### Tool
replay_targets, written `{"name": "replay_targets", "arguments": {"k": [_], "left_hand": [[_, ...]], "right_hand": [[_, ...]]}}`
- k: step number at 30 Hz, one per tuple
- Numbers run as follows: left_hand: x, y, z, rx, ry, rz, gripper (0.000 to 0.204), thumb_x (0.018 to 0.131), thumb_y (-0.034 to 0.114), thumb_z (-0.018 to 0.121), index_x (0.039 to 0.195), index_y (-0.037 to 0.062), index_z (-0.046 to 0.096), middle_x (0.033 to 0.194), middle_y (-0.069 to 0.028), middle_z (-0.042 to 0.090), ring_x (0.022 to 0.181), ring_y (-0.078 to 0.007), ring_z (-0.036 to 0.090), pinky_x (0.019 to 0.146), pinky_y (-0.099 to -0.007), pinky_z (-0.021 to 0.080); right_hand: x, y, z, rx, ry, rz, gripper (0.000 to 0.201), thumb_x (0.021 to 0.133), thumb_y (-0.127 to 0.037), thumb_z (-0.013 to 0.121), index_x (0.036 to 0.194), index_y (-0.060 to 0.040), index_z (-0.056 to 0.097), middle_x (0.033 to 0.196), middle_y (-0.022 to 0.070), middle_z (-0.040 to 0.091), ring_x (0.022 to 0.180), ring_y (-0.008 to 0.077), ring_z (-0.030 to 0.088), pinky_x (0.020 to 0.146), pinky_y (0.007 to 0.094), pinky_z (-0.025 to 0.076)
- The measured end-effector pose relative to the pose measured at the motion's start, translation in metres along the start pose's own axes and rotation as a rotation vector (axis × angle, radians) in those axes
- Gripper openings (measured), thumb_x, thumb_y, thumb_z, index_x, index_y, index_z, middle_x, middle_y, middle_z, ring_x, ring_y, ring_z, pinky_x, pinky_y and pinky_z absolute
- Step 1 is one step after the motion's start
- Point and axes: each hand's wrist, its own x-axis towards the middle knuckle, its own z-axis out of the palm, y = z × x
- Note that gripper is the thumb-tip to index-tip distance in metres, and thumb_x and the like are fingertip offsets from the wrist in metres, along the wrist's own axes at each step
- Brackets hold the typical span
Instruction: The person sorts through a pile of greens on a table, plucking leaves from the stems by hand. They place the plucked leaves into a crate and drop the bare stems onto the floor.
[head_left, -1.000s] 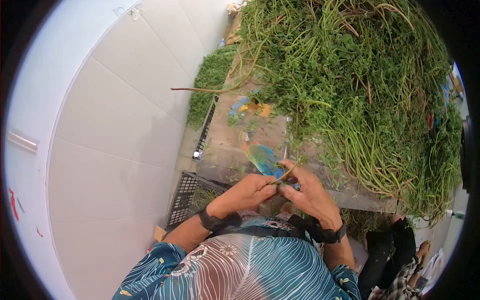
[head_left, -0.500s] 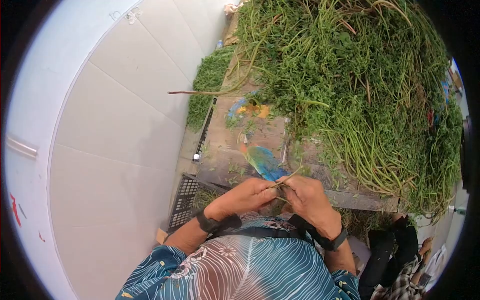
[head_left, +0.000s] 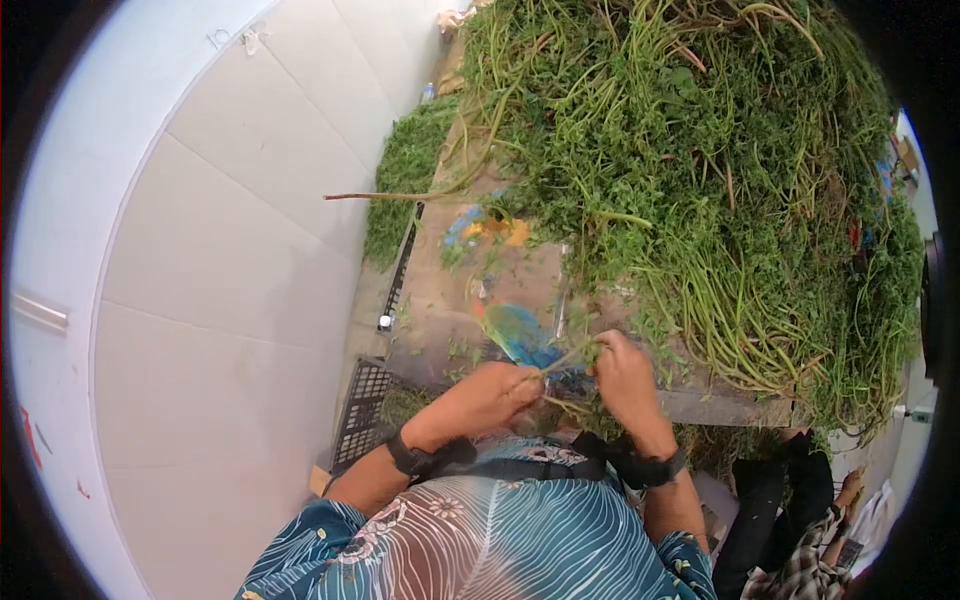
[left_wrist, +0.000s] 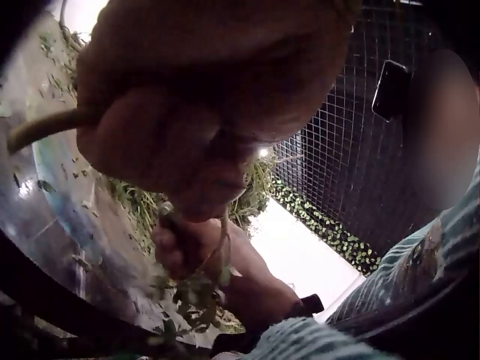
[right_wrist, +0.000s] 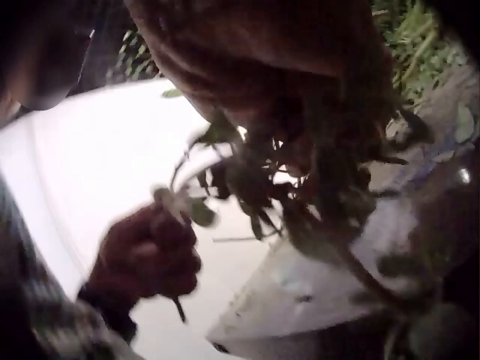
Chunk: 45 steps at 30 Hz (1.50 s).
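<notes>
Over the table's near edge, the left hand (head_left: 487, 398) has its fingers curled round a green stem (head_left: 568, 357). In the left wrist view that hand (left_wrist: 187, 112) fills the top, with a thick stem (left_wrist: 52, 127) sticking out of it. The right hand (head_left: 628, 385), a little to the right and higher, pinches the stem's other part near leaves. In the right wrist view, leafy sprigs (right_wrist: 255, 176) hang below the right hand (right_wrist: 277, 67), and the left hand (right_wrist: 146, 255) grips a stem piece lower left.
A large heap of leafy stems (head_left: 700, 180) covers the back and right of the wooden table (head_left: 430, 290). One long stem (head_left: 380, 196) overhangs its left edge. Black crates (head_left: 362, 410), one with greens (head_left: 408, 150), stand left beside a pale wall (head_left: 230, 300). Another person's dark-clothed legs (head_left: 765, 520) show lower right.
The hands have moved apart, the right one rising and shifting slightly right, with the stem stretched between them. The head view has shifted slightly.
</notes>
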Motion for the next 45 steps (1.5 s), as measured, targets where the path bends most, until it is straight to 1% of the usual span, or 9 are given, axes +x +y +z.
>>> {"name": "replay_targets", "arguments": {"k": [2,8,19,23,26,29,33,39,45], "left_hand": [[0.0,0.0,-0.002,0.027,0.025,0.015,0.03,0.092,0.025,0.039,0.075,0.0005,0.045,0.061,-0.012,0.046,0.056,-0.0278,0.047,0.055,-0.0357,0.039],[0.004,-0.002,0.002,0.027,0.052,-0.035,0.029,0.093,0.024,0.038,0.078,0.0006,0.047,0.061,-0.0089,0.045,0.057,-0.0216,0.046,0.057,-0.0324,0.039],[0.008,0.002,0.003,0.013,0.002,-0.081,0.025,0.092,0.021,0.041,0.086,-0.0008,0.052,0.07,-0.0138,0.058,0.061,-0.0254,0.055,0.061,-0.0336,0.044],[0.007,-0.005,0.015,0.02,0.052,-0.018,0.03,0.092,0.027,0.041,0.077,0.0026,0.049,0.058,-0.0131,0.049,0.057,-0.0329,0.051,0.055,-0.0392,0.039],[0.006,0.0,0.011,0.038,0.037,-0.028,0.028,0.091,0.025,0.042,0.077,0.0027,0.05,0.059,-0.0139,0.05,0.059,-0.0339,0.052,0.056,-0.0397,0.04],[0.0,0.002,0.006,0.079,0.063,-0.06,0.025,0.09,0.023,0.042,0.077,0.0026,0.05,0.059,-0.0134,0.051,0.059,-0.0327,0.053,0.056,-0.039,0.041],[0.003,0.004,0.01,0.078,0.068,-0.052,0.023,0.089,0.02,0.041,0.077,0.0025,0.05,0.06,-0.0128,0.052,0.059,-0.0309,0.055,0.057,-0.038,0.042],[0.002,0.0,0.015,0.156,0.085,0.067,0.02,0.089,0.018,0.043,0.078,0.003,0.051,0.063,-0.0131,0.055,0.059,-0.0306,0.056,0.057,-0.0386,0.043],[0.0,0.002,0.015,0.077,0.125,0.048,0.016,0.086,0.016,0.049,0.091,0.002,0.055,0.068,-0.0163,0.057,0.06,-0.0314,0.057,0.057,-0.0381,0.043]], "right_hand": [[-0.005,-0.012,-0.014,0.358,-0.114,0.196,0.02,0.086,-0.006,0.043,0.103,0.0016,0.052,0.077,0.0067,0.061,0.064,0.0096,0.054,0.058,0.0261,0.045],[-0.008,-0.017,-0.022,0.675,-0.203,0.229,0.033,0.083,-0.01,0.049,0.113,0.0041,0.049,0.086,0.0074,0.062,0.07,0.0132,0.054,0.063,0.025,0.045],[-0.001,-0.039,-0.012,0.286,-0.261,0.053,0.023,0.078,-0.013,0.052,0.093,0.0032,0.058,0.079,0.0096,0.061,0.071,0.0172,0.055,0.067,0.03,0.044],[0.001,-0.019,0.0,0.063,-0.036,-0.013,0.016,0.079,-0.01,0.051,0.086,0.0032,0.056,0.075,0.0108,0.06,0.069,0.0187,0.057,0.062,0.0322,0.044],[0.005,0.003,-0.011,0.244,0.049,0.225,0.013,0.08,-0.005,0.047,0.09,0.0013,0.055,0.082,0.0115,0.061,0.074,0.0197,0.06,0.06,0.032,0.047],[0.0,0.004,-0.031,1.024,0.009,0.252,0.02,0.081,0.0,0.045,0.1,-0.001,0.052,0.091,0.0123,0.061,0.078,0.0213,0.061,0.06,0.0313,0.051],[-0.006,0.008,-0.035,1.325,-0.063,0.246,0.024,0.081,0.0,0.047,0.105,-0.0015,0.051,0.095,0.0119,0.06,0.078,0.0194,0.061,0.063,0.0296,0.051],[-0.009,-0.01,-0.034,0.695,-0.137,0.238,0.026,0.08,-0.01,0.059,0.103,0.0012,0.058,0.087,0.0058,0.059,0.075,0.0139,0.055,0.065,0.0278,0.045],[-0.007,-0.016,-0.022,0.204,-0.06,-0.091,0.018,0.079,-0.009,0.058,0.092,0.003,0.061,0.084,0.0047,0.058,0.073,0.0145,0.054,0.064,0.0286,0.043]]}}
